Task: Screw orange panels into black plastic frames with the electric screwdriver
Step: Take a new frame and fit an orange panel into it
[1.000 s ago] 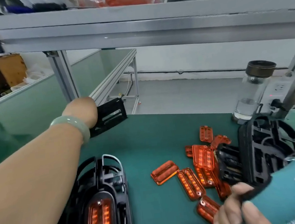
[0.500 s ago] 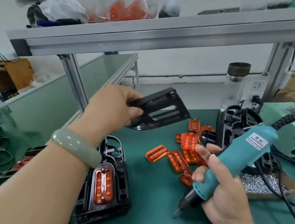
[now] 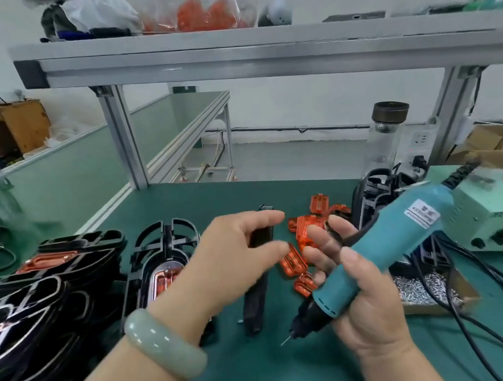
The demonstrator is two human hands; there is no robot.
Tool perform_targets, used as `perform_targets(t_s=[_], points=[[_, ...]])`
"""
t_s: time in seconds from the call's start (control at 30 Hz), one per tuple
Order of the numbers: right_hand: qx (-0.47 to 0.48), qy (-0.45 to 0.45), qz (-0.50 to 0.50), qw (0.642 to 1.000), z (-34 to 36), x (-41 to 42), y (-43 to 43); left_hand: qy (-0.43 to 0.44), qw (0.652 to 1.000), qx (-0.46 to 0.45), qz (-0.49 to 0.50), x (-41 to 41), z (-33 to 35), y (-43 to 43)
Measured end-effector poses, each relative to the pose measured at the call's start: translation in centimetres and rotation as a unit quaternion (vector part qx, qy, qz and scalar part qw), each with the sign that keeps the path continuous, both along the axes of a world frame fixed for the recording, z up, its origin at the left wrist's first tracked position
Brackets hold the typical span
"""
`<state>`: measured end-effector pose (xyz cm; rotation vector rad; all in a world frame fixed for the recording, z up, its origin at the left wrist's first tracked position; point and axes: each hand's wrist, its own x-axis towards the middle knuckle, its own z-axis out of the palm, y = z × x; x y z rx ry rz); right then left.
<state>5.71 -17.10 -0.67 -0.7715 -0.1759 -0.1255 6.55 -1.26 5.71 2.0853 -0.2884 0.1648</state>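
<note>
The right grip [image 3: 362,300] is found clenched round the teal electric screwdriver [image 3: 387,246], with the bit pointed down toward 7 o'clock over the desk [image 3: 267,378]. The left grip [image 3: 230,262] is seen released, fingers extended, in front of a narrow black frame piece [image 3: 254,304] stood on edge; contact cannot be told. Loose orange panels [image 3: 307,231] are scattered at 12 o'clock of the right grip. At 9 o'clock of the left grip a black frame [image 3: 167,238] is laid flat with an orange panel seated in it. Further frames [image 3: 35,299] are stacked beyond it. A box of screws [image 3: 427,292] is noted at 3 o'clock.
</note>
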Motion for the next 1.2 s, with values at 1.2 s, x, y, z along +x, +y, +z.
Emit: perform_targets(t_s=[1.2], points=[[0.023, 0.002, -0.143, 0.989, -0.2, -1.1, -4.8, 0.057, 0.996, 0.067, 0.005, 0.7, 0.4, 2.5]])
